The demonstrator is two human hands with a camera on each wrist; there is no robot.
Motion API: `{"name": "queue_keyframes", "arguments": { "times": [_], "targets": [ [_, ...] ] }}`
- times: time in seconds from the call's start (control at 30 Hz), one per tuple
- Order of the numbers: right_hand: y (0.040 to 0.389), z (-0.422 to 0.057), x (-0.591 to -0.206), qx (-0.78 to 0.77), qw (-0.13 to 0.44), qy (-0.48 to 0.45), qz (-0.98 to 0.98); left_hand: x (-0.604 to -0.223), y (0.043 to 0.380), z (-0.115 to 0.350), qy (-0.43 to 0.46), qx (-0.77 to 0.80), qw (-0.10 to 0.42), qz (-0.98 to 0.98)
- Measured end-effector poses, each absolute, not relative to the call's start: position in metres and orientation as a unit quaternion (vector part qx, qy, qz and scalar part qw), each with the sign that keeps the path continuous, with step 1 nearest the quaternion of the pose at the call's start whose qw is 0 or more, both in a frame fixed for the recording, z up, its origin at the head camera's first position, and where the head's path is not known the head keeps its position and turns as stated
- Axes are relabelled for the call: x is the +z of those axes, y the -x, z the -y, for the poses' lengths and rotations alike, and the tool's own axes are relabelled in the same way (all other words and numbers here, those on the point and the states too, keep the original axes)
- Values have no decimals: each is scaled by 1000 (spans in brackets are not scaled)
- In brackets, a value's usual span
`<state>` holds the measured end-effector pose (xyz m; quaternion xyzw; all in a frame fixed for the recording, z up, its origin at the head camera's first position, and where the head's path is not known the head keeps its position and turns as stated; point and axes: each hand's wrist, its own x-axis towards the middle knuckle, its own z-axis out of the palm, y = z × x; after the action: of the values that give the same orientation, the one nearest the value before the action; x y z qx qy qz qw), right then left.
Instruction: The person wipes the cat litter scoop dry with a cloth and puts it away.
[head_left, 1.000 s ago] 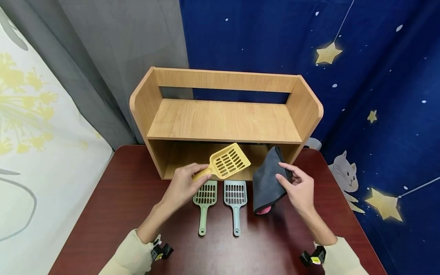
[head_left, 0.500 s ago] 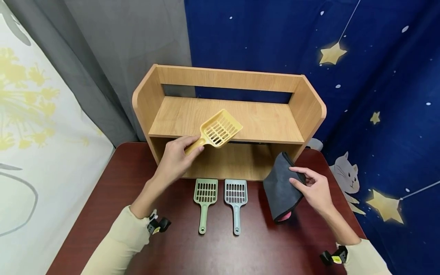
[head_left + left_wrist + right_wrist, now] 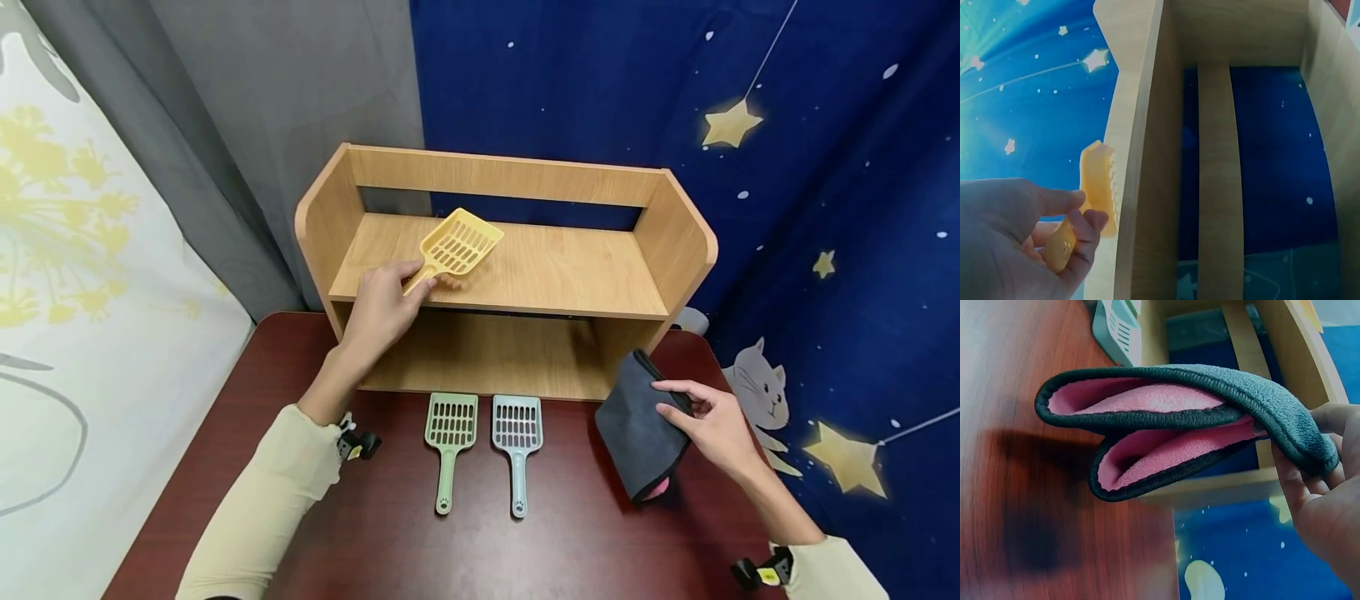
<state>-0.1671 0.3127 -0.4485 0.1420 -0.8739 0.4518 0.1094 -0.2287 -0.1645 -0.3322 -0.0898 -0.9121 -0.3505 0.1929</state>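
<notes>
My left hand (image 3: 384, 307) grips the handle of a yellow slotted litter scoop (image 3: 461, 242), its blade over the upper board of the wooden shelf (image 3: 555, 267). In the left wrist view the scoop (image 3: 1097, 181) appears edge-on beside the shelf. At the right, my right hand (image 3: 712, 421) pinches a folded cloth (image 3: 645, 429), grey outside with a pink inner side and dark edging. The right wrist view shows the pink folds (image 3: 1154, 400) above the table. A green litter scoop (image 3: 452, 421) and a blue-grey one (image 3: 517, 425) lie side by side before the shelf, handles toward me.
The two-level wooden shelf stands at the back of a dark red table (image 3: 480, 550). Behind it hang a grey curtain (image 3: 292, 83) and a blue starry curtain (image 3: 600, 75). White patterned fabric (image 3: 97, 292) borders the left side.
My left hand has raised the yellow scoop from in front of the lower compartment to above the upper board. My right hand has carried the cloth to the right and nearer me.
</notes>
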Motion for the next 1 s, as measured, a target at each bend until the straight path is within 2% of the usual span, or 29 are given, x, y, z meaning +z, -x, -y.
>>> {"name": "queue_keyframes", "arguments": {
  "times": [0.27,0.73,1.0],
  "targets": [
    [167,-329,-449,430,128,-133,884,-326,244,162,58,-303,184,933],
    [168,-336,-456,424,124,-125,888,-327,263,153,37,-219,193,956],
    [159,-320,-440,423,129,-123,889,-324,265,143,12,-227,179,957]
  ]
}}
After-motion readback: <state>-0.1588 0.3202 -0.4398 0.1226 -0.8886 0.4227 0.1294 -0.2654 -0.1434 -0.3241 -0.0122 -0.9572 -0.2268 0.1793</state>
